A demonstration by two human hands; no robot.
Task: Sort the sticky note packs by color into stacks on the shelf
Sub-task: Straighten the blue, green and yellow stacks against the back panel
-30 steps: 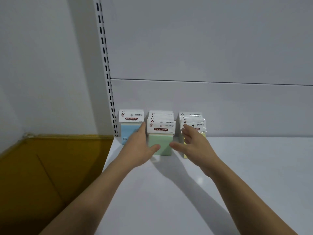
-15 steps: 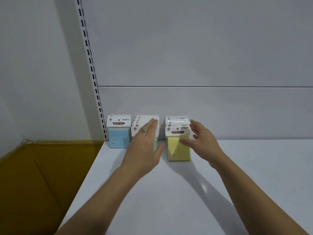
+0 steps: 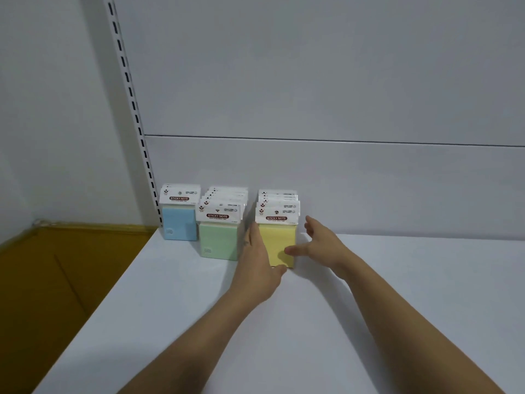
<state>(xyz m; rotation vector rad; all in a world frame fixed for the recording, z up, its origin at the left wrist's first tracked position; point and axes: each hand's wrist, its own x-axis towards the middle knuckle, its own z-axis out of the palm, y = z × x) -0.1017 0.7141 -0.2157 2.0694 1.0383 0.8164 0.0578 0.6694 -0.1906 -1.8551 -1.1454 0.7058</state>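
Left hand and right hand shifted from green stack to yellow stack between them, both flat and wide at its sides; sorting looks nearly done.

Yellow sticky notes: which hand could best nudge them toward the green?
Likely the right hand: it lies right of the yellow packs; the left hand sits in the gap beside the green packs.

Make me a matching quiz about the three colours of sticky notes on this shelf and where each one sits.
Things:
1. blue sticky notes
2. green sticky notes
3. yellow sticky notes

Places:
A. between the left hand and the right hand
B. farthest left, beside the slotted upright
C. in the middle of the row

Pairs: 1-B, 2-C, 3-A
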